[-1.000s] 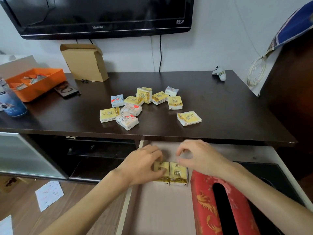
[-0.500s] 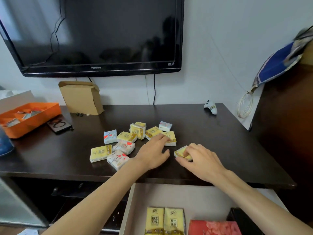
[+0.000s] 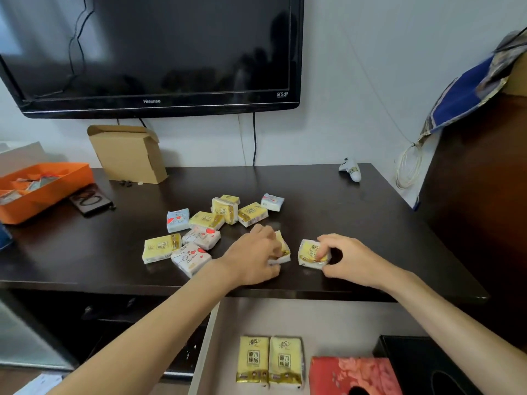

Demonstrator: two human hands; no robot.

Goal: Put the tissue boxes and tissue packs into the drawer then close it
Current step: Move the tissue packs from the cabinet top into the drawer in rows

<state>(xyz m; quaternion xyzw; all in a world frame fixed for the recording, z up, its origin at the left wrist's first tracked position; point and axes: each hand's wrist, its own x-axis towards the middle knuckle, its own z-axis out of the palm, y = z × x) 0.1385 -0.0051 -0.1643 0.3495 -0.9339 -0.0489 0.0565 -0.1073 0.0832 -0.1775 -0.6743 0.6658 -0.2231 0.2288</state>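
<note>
Left hand [image 3: 253, 256]: fingers curled around a yellow pack [image 3: 283, 248] on the table [image 3: 356, 223], pack tilted up on edge, partly hidden by the hand. Right hand [image 3: 346, 258]: fingers [image 3: 323, 253] pinched on a second yellow pack [image 3: 312, 253], thumb on its near side; pack touches the table, just right of the first. The 2 held packs sit near the table's near edge, close together but apart.

Left and far of the hands: loose cluster of 8 packs on the table. 4 yellow [image 3: 161, 248], 4 white or pale blue with red hearts [image 3: 190, 258]. Some touch or overlap.

Below the near edge: drawer [image 3: 225, 352] pulled open. Inside, 2 yellow packs [image 3: 269, 362] flat, side by side, touching. Right of them a red box [image 3: 353, 376], then a black box [image 3: 422, 363], both cut off by the frame edge.

Far left on the table: orange tray [image 3: 42, 189], dark flat item beside it, cardboard box [image 3: 128, 155] against the wall. Far right: small white object [image 3: 351, 170]. TV [image 3: 154, 52] on the wall above.
</note>
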